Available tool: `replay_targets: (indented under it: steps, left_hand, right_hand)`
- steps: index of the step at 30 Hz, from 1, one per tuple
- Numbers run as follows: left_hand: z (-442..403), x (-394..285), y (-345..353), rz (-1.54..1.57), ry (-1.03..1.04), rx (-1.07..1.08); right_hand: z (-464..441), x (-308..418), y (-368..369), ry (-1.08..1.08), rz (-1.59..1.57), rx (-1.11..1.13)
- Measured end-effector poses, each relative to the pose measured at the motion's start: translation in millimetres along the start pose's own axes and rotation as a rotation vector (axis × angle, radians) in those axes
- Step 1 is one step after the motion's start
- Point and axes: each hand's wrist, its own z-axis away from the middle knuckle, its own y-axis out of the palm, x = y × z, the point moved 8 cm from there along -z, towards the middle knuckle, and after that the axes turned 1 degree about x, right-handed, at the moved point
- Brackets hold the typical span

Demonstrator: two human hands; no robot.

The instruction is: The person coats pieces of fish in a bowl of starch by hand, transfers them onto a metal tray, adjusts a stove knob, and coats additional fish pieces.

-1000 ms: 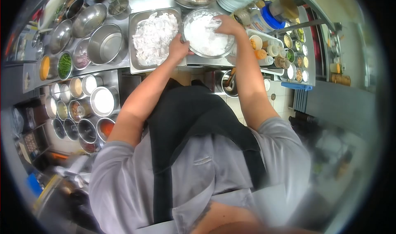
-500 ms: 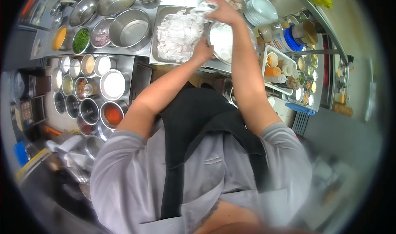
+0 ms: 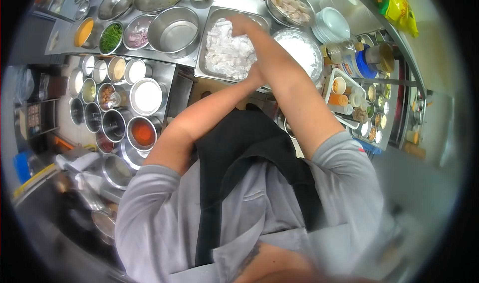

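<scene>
My right hand (image 3: 241, 25) is over the far part of a steel tray (image 3: 200, 63) and grips a white flour-coated piece (image 3: 225, 26). Its fingertips blend into the coating. More pale pieces, thickly coated in the same white powder (image 3: 230, 53), are heaped in the tray. By the tray's near right edge is my left hand (image 3: 256, 74), its fingers hidden behind my right forearm. A round bowl of white flour (image 3: 304, 51) sits right of the tray, partly covered by that forearm. Behind it stands a steel bowl of raw pale strips (image 3: 291, 6).
Left of the tray are an empty steel pot (image 3: 175, 33), sliced onions (image 3: 139, 34) and chopped greens (image 3: 111, 37). Several pots, one with orange-red liquid (image 3: 143, 132), crowd the lower left. Stacked plates (image 3: 332, 26) and a bottle caddy (image 3: 344, 96) stand at the right.
My right hand has moved left from above the flour bowl into the tray with the coated piece. My left hand has shifted slightly right and nearer, behind my right forearm. The camera view has shifted.
</scene>
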Motion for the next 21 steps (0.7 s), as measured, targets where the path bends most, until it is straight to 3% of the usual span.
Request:
replay_targets:
  steps: [6, 8, 9, 14, 17, 19, 21]
  left_hand:
    - [-4.1, -6.6, -1.7, 0.072, 0.052, -0.047]
    - [-6.3, -6.0, -2.9, 0.055, 0.056, -0.052]
    - [-6.8, -4.2, -1.4, 0.037, 0.056, -0.002]
    - [-8.8, -5.2, 2.1, -0.047, -0.008, 0.104]
    - [-12.6, -21.2, -5.8, -0.173, 0.072, -0.022]
    - [-6.1, 0.6, -6.1, 0.133, -0.296, -0.001]
    - [-13.8, 21.5, 0.5, 0.257, -0.357, -0.008]
  right_hand:
    - [-3.0, 3.9, -21.9, 0.112, -0.003, -0.001]
    - [-6.4, 2.2, -28.8, 0.101, -0.017, -0.210]
    - [-10.4, -0.5, -26.9, 0.108, -0.020, -0.214]
    - [-2.3, 6.2, -22.8, -0.019, 0.002, -0.023]
    - [21.2, -2.1, -44.6, -0.014, 0.006, -0.014]
    - [46.4, -10.3, -62.2, -0.005, 0.008, -0.043]
    - [81.0, -28.3, -82.5, 0.034, -0.049, -0.141]
